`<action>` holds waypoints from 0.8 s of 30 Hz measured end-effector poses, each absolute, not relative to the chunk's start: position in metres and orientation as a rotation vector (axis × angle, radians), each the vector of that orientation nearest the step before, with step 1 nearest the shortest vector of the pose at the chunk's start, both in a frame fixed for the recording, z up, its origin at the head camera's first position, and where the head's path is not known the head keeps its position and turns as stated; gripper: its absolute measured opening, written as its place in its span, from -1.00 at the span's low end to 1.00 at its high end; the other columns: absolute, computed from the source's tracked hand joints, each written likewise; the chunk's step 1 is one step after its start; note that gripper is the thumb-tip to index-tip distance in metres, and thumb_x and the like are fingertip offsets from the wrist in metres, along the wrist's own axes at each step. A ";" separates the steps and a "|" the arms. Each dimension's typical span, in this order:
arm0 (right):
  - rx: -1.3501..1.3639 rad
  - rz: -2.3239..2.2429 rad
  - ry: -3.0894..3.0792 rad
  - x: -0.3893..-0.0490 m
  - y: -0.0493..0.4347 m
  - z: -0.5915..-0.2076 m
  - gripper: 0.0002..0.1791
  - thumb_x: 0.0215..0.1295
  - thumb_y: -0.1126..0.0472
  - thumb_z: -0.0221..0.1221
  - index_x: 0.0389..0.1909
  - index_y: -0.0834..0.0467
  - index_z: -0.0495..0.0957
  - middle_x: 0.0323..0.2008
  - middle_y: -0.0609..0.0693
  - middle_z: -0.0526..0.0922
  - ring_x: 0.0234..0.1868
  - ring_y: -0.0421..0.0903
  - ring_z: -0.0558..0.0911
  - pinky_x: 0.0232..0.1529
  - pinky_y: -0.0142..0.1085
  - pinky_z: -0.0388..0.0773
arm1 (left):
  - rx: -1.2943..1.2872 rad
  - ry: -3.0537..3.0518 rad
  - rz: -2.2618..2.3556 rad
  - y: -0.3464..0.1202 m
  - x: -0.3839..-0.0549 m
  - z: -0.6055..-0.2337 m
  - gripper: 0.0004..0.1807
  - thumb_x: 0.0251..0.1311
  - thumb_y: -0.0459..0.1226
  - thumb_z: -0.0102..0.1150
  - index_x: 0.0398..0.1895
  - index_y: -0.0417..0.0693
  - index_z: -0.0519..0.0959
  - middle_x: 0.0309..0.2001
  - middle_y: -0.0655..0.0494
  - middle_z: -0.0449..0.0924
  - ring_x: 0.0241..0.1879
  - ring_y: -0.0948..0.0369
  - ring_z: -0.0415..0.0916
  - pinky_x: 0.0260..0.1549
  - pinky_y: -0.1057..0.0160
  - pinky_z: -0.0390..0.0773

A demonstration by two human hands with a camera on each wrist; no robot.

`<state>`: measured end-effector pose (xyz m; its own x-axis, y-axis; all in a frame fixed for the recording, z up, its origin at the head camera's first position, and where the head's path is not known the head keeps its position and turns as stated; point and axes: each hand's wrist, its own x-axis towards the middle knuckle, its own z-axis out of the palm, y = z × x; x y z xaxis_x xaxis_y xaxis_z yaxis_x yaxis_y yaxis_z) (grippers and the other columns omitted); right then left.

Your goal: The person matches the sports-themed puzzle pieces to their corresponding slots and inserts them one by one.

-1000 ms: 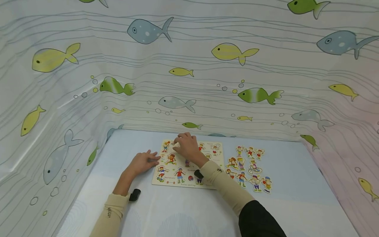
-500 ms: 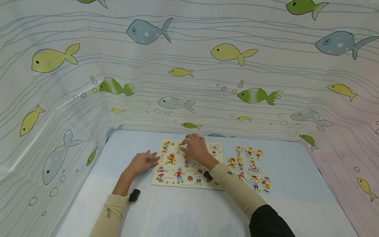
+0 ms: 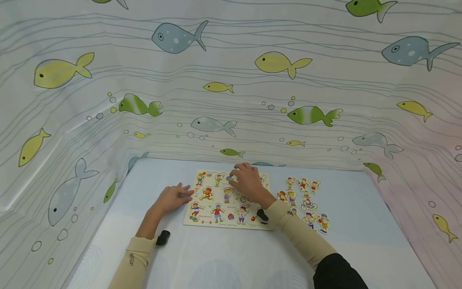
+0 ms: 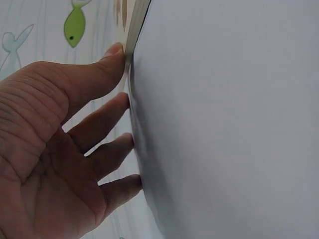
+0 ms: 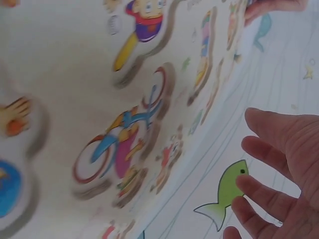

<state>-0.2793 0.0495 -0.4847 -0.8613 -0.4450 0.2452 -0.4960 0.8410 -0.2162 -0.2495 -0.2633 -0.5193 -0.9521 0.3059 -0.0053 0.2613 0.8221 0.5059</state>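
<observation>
A cream puzzle board (image 3: pixel 207 208) with sunken pictures of children playing sports lies flat at the back of the table. My left hand (image 3: pixel 175 197) is at the board's left edge; in the left wrist view, its thumb (image 4: pixel 102 74) touches that edge while several fingertips rest on the table. My right hand (image 3: pixel 249 181) is above the board's upper right part, fingers loosely bent. In the right wrist view no piece shows between its fingers (image 5: pixel 266 194), and a cyclist recess (image 5: pixel 124 134) is visible on the board. The hand hides some upper right pictures.
Several loose puzzle pieces lie right of the board, among them a cyclist piece (image 3: pixel 308 202) and a child in a blue cap (image 3: pixel 323 222). My right forearm partly covers some. A fish-patterned sheet (image 3: pixel 213 140) rises behind the table (image 3: pixel 202 257).
My right hand has moved rightward across the upper part of the board, uncovering pictures on the upper left. My left hand has stayed at the board's left edge.
</observation>
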 end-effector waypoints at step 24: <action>0.660 0.409 -2.838 -0.268 0.104 -0.500 -0.71 0.27 -0.06 0.31 -0.06 -0.04 0.69 0.18 0.01 0.55 0.24 0.07 0.40 0.06 0.09 0.42 | 0.426 2.903 0.783 -0.263 -0.247 -0.516 -0.65 0.21 -0.17 0.35 0.04 -0.06 0.69 0.23 -0.10 0.49 0.35 -0.25 0.21 0.30 -0.30 0.15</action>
